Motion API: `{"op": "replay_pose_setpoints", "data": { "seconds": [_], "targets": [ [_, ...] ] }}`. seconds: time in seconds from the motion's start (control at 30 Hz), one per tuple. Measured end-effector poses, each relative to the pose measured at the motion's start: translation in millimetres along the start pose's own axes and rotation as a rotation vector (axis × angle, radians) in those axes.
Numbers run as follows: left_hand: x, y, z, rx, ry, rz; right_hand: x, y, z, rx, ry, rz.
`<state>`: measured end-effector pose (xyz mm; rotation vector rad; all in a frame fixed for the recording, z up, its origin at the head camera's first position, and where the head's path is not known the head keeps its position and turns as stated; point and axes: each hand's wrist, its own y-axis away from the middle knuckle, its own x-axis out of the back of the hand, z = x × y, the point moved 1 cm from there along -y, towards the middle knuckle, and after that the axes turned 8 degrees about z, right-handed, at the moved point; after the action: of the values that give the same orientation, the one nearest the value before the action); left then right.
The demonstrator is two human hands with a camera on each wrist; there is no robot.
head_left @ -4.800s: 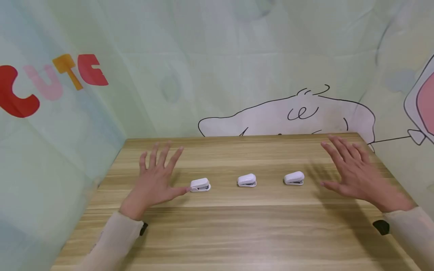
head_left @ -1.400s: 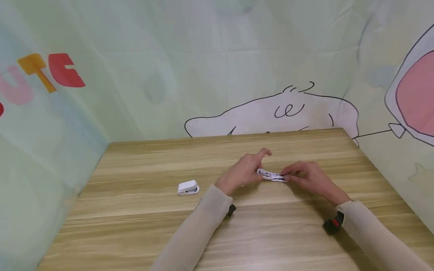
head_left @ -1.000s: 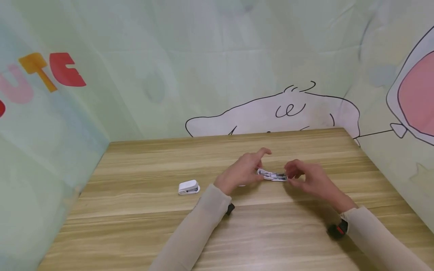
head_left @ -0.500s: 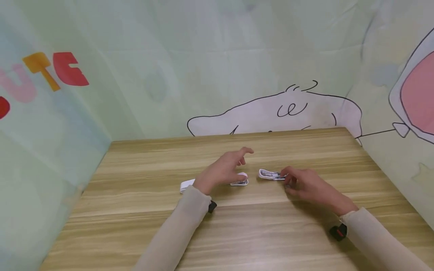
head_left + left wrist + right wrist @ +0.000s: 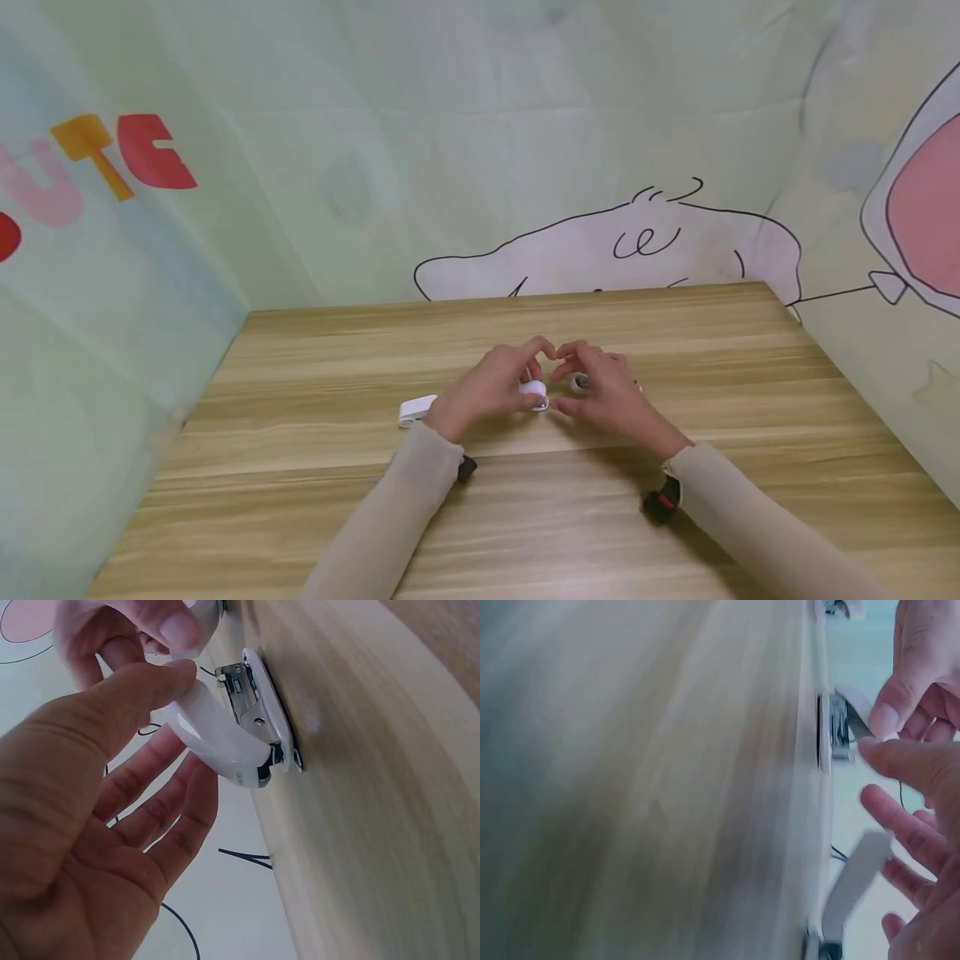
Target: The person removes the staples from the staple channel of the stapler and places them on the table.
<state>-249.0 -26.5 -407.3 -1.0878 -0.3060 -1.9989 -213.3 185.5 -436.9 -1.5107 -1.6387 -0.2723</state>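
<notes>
Well inside the worktop's [image 5: 645, 533] straight far edge, the left hand [image 5: 483, 392] pinches the glossy, rounded white lid of the middle stapler [image 5: 534, 390], whose base rests on the wood grain. The right hand [image 5: 600, 393] comes close beside it, thumb and fingers parted; whether it touches the lid I cannot tell. Wood stretches wide to either side. The left stapler [image 5: 415, 408] sits near the left wrist; the right stapler [image 5: 855, 881], metal inside, stands lid-up.

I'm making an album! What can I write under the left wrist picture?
Left hand and right hand close together at a white stapler on the wooden table.
</notes>
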Motion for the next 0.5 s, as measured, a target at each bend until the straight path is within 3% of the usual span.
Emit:
{"op": "replay_pose_setpoints", "data": {
  "seconds": [0.2,0.33,0.5],
  "targets": [
    [0.5,4.4,-2.4,0.001,0.055,0.047,-14,-9.0,-4,-0.099,0.016,-0.034],
    [1.7,7.5,-4.6,-0.002,0.075,0.064,-16,-10.6,-4,-0.102,0.027,-0.046],
    [11.7,16.7,-8.0,0.037,0.111,0.103,-17,-12.3,-5,-0.118,-0.002,-0.073]
  ]
}}
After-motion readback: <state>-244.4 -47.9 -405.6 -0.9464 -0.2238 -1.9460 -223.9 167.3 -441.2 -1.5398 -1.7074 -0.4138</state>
